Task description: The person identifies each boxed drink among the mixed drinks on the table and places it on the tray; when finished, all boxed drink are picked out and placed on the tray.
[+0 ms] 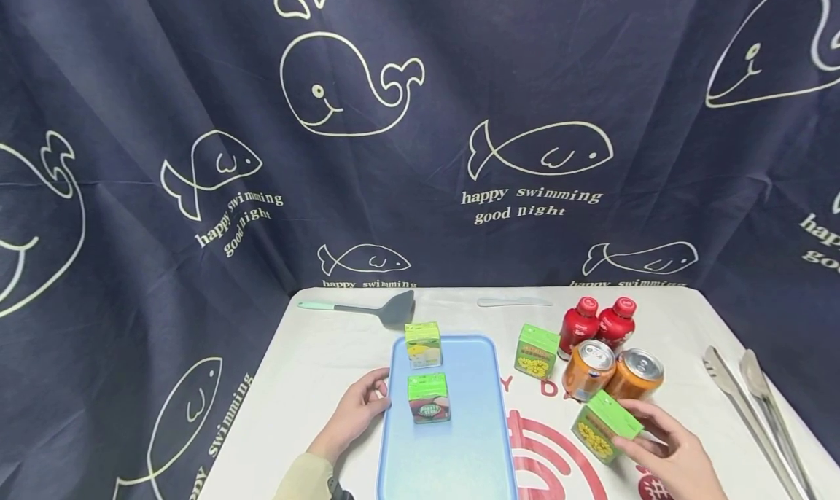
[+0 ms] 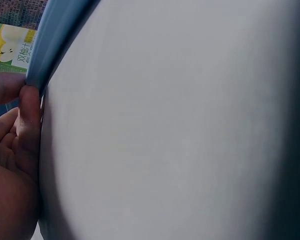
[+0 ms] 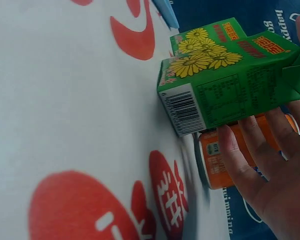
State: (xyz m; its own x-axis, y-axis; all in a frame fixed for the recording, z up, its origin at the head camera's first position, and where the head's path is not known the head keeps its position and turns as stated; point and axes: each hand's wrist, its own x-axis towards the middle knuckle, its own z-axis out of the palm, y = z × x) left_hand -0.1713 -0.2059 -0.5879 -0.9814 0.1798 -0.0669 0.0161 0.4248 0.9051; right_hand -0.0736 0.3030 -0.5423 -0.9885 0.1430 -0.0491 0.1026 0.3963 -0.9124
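Note:
My left hand (image 1: 354, 412) pinches the left rim of a light blue tray (image 1: 459, 456); its thumb and a finger meet at the rim in the left wrist view. On the tray stand a yellow-green drink carton (image 1: 424, 345) and a green drink carton with a dark red front (image 1: 429, 399). At the right, my right hand (image 1: 676, 449) holds a green drink carton with yellow flowers (image 1: 599, 431) between thumb and fingers. In the right wrist view, fingertips (image 3: 227, 137) lie along that carton's side. A matching flower carton (image 1: 537, 353) stands farther back.
Two orange cans (image 1: 587, 372) stand just behind the held carton, with two red bottles (image 1: 580, 325) behind them. Metal tongs or serving utensils (image 1: 755, 412) lie along the right edge. At the back lie a spatula (image 1: 394, 309) and a pale knife (image 1: 515, 302), before a dark blue curtain (image 1: 426, 194).

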